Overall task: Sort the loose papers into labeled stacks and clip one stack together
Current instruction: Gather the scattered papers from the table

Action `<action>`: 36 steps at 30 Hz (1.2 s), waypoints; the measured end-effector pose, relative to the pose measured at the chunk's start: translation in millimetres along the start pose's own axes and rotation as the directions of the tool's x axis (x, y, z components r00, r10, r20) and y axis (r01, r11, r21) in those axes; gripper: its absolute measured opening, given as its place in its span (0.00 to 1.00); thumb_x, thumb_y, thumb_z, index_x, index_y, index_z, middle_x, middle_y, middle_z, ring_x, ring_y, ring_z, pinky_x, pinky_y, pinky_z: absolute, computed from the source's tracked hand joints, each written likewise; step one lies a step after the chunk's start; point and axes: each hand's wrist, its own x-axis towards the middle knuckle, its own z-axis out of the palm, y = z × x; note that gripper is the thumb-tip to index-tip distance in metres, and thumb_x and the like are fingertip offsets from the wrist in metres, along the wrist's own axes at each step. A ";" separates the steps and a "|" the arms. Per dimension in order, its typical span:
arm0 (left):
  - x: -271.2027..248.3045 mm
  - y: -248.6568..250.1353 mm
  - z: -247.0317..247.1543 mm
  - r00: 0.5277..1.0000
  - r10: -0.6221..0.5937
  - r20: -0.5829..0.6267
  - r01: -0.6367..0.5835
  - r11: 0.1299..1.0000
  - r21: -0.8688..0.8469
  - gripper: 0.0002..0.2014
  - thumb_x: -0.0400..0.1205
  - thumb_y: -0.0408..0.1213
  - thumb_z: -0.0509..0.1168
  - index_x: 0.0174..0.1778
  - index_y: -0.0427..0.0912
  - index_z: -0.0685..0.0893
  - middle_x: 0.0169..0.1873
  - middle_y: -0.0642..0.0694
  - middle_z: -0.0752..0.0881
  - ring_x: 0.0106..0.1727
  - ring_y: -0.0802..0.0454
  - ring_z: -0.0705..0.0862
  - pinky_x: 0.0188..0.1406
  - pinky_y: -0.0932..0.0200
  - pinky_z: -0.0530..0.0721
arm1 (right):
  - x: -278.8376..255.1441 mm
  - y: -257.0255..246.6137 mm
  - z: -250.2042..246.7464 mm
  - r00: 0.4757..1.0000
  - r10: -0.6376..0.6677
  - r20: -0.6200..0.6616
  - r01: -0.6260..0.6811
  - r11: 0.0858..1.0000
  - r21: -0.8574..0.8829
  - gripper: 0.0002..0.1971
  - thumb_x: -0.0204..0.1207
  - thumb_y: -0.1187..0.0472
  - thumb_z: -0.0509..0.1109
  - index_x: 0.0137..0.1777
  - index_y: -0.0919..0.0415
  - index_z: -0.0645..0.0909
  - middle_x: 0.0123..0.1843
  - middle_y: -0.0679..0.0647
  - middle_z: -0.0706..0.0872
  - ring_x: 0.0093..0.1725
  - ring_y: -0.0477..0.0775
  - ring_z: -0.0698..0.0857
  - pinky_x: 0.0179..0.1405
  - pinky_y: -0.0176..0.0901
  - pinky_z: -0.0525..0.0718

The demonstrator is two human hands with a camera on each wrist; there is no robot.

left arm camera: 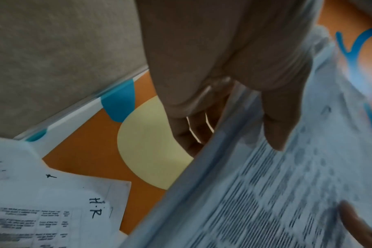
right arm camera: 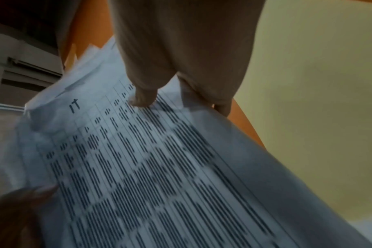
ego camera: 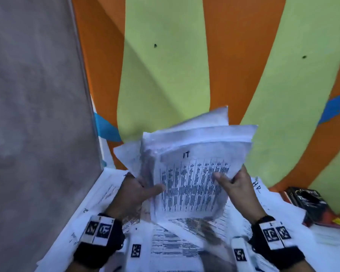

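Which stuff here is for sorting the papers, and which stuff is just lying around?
For the job:
- bundle of papers marked IT, held by left hand and right hand
- sheet marked HR
- loose papers on the table

Just lying about:
- dark book
- painted wall

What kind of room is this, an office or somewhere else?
Probably a makeshift desk in a brightly painted room, perhaps a school or playroom, not a formal office. The wall has orange and green painted shapes, printed papers cover the surface, some handwritten "HR", and both hands hold a stack marked "IT".
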 end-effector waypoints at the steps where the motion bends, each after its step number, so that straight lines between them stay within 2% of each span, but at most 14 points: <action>1: 2.6 -0.4 2.8 0.999 0.011 0.048 -0.008 0.999 -0.053 0.22 0.59 0.51 0.82 0.17 0.41 0.78 0.19 0.48 0.75 0.23 0.55 0.75 0.28 0.63 0.76 | -0.7 3.1 1.9 0.999 0.035 0.002 -0.035 0.999 -0.021 0.33 0.69 0.48 0.77 0.67 0.65 0.69 0.42 0.49 0.83 0.42 0.37 0.87 0.41 0.25 0.82; 3: 5.5 -7.8 11.9 0.994 0.029 0.104 -0.015 0.990 -0.138 0.21 0.61 0.45 0.83 0.41 0.32 0.88 0.37 0.43 0.87 0.38 0.51 0.85 0.47 0.48 0.87 | -6.7 10.8 5.7 0.995 0.099 -0.016 -0.099 0.994 -0.043 0.49 0.58 0.32 0.77 0.70 0.59 0.61 0.36 0.52 0.69 0.44 0.47 0.87 0.46 0.36 0.84; 5: 1.5 -4.3 21.6 0.995 0.036 0.096 -0.021 0.988 -0.153 0.30 0.61 0.50 0.82 0.50 0.29 0.86 0.43 0.46 0.91 0.44 0.51 0.88 0.51 0.51 0.86 | -11.0 10.0 10.2 0.995 0.079 -0.056 -0.082 0.996 -0.036 0.54 0.59 0.35 0.78 0.78 0.58 0.54 0.39 0.53 0.70 0.40 0.42 0.83 0.43 0.33 0.80; 7: 1.3 2.5 28.1 0.996 0.055 0.065 -0.048 0.993 -0.103 0.23 0.65 0.48 0.80 0.42 0.30 0.87 0.35 0.49 0.92 0.37 0.54 0.89 0.43 0.57 0.84 | -10.0 0.6 10.3 0.994 -0.018 -0.112 0.012 0.998 -0.056 0.49 0.70 0.59 0.77 0.83 0.51 0.46 0.59 0.39 0.77 0.51 0.27 0.79 0.53 0.23 0.75; 8: 4.4 4.6 28.7 0.997 0.053 0.060 -0.048 0.995 -0.085 0.15 0.68 0.43 0.79 0.37 0.33 0.88 0.32 0.50 0.92 0.34 0.54 0.88 0.38 0.60 0.83 | -8.8 -9.3 8.3 0.985 -0.090 -0.146 0.080 0.994 -0.071 0.51 0.72 0.68 0.75 0.83 0.49 0.41 0.71 0.28 0.66 0.64 0.19 0.70 0.59 0.16 0.69; 10: 8.3 12.0 29.9 0.997 0.072 0.031 -0.069 0.995 -0.075 0.18 0.67 0.46 0.79 0.26 0.37 0.81 0.21 0.50 0.85 0.25 0.52 0.82 0.30 0.64 0.76 | -1.6 -27.2 2.9 0.954 -0.234 -0.188 0.206 0.966 -0.158 0.54 0.72 0.73 0.74 0.81 0.46 0.36 0.78 0.31 0.58 0.73 0.20 0.60 0.57 0.10 0.67; 12: 13.9 13.9 32.3 0.997 0.059 0.041 -0.056 0.996 -0.064 0.23 0.63 0.56 0.79 0.25 0.40 0.79 0.21 0.45 0.77 0.25 0.53 0.75 0.28 0.64 0.71 | 9.5 -37.9 -5.3 0.929 -0.332 -0.163 0.288 0.926 -0.245 0.53 0.70 0.74 0.75 0.82 0.47 0.41 0.69 0.52 0.71 0.67 0.32 0.71 0.47 0.14 0.75; 15: 17.4 13.9 36.9 0.998 0.037 0.047 -0.035 0.998 -0.055 0.21 0.68 0.43 0.79 0.15 0.48 0.75 0.12 0.58 0.71 0.18 0.61 0.69 0.22 0.67 0.66 | 20.5 -46.1 -11.9 0.936 -0.349 -0.041 0.314 0.881 -0.354 0.37 0.70 0.69 0.77 0.78 0.52 0.67 0.60 0.58 0.76 0.59 0.35 0.75 0.51 0.15 0.73; 19: 16.8 -7.6 48.6 0.999 0.038 0.031 -0.035 0.996 -0.087 0.30 0.63 0.59 0.78 0.42 0.33 0.86 0.24 0.46 0.76 0.28 0.53 0.74 0.31 0.60 0.72 | 15.5 -37.4 -10.8 0.964 -0.222 -0.142 0.192 0.960 -0.203 0.31 0.73 0.66 0.74 0.74 0.49 0.68 0.58 0.49 0.81 0.60 0.36 0.79 0.60 0.28 0.78; 24: 8.2 0.1 54.4 0.999 0.044 -0.005 -0.044 0.994 -0.100 0.25 0.70 0.62 0.71 0.29 0.40 0.84 0.20 0.44 0.76 0.25 0.51 0.73 0.29 0.57 0.71 | 7.9 -0.4 -9.6 0.995 0.059 -0.078 -0.058 0.998 0.009 0.15 0.77 0.55 0.71 0.62 0.47 0.74 0.57 0.66 0.84 0.59 0.65 0.84 0.65 0.71 0.78; 27: 11.5 14.8 55.0 0.995 0.099 -0.021 -0.101 0.990 -0.100 0.31 0.70 0.64 0.68 0.33 0.31 0.83 0.25 0.39 0.77 0.26 0.51 0.74 0.28 0.57 0.71 | 2.2 -15.7 -5.0 0.989 -0.030 -0.142 0.026 0.999 -0.030 0.13 0.81 0.62 0.65 0.59 0.43 0.74 0.48 0.62 0.86 0.51 0.60 0.86 0.57 0.62 0.82; 31: 10.8 26.9 57.2 0.985 0.165 -0.055 -0.170 0.979 -0.116 0.23 0.74 0.48 0.73 0.28 0.30 0.78 0.21 0.43 0.76 0.21 0.50 0.74 0.22 0.63 0.72 | 1.2 -16.3 -4.0 0.988 -0.067 -0.138 0.064 0.998 -0.028 0.18 0.78 0.46 0.63 0.66 0.43 0.69 0.53 0.70 0.81 0.52 0.69 0.82 0.52 0.63 0.81; 33: 8.8 20.8 65.8 0.995 0.103 0.010 -0.102 0.991 -0.088 0.11 0.75 0.37 0.73 0.29 0.38 0.82 0.21 0.56 0.84 0.23 0.62 0.82 0.25 0.70 0.77 | -4.3 5.0 -1.8 0.995 0.059 -0.082 -0.067 0.994 -0.088 0.24 0.80 0.50 0.64 0.73 0.54 0.63 0.53 0.64 0.83 0.55 0.55 0.85 0.55 0.56 0.82; 36: 0.5 1.0 80.0 0.999 -0.008 0.031 0.009 1.000 -0.019 0.18 0.75 0.38 0.73 0.23 0.47 0.74 0.11 0.55 0.75 0.15 0.64 0.73 0.20 0.68 0.71 | -18.0 33.4 4.2 0.984 0.170 -0.060 -0.178 0.967 -0.181 0.08 0.83 0.64 0.61 0.59 0.64 0.67 0.35 0.50 0.73 0.32 0.35 0.75 0.42 0.41 0.73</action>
